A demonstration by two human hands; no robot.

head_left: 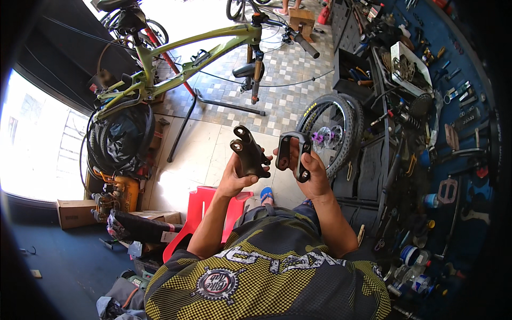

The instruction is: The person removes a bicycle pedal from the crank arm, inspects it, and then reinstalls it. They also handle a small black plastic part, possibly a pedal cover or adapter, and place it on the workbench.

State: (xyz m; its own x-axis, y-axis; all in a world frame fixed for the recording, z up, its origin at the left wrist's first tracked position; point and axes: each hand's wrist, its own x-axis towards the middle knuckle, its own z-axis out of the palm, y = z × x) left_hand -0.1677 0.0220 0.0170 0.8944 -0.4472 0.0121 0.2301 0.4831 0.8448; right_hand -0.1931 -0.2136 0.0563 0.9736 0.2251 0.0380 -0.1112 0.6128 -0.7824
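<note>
Left hand (pixel 233 178) curled round a bracket (pixel 248 156), right hand (pixel 316 178) gripping a yoke (pixel 293 135), both are held before the torso (pixel 258 272), unjoined (and apart from the bike (pixel 208 37) with its wheelless fork (pixel 257 73)).

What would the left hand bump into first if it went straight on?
Perhaps the bike's front fork, beyond the dark bike part that the left hand holds; depth is hard to judge.
</note>
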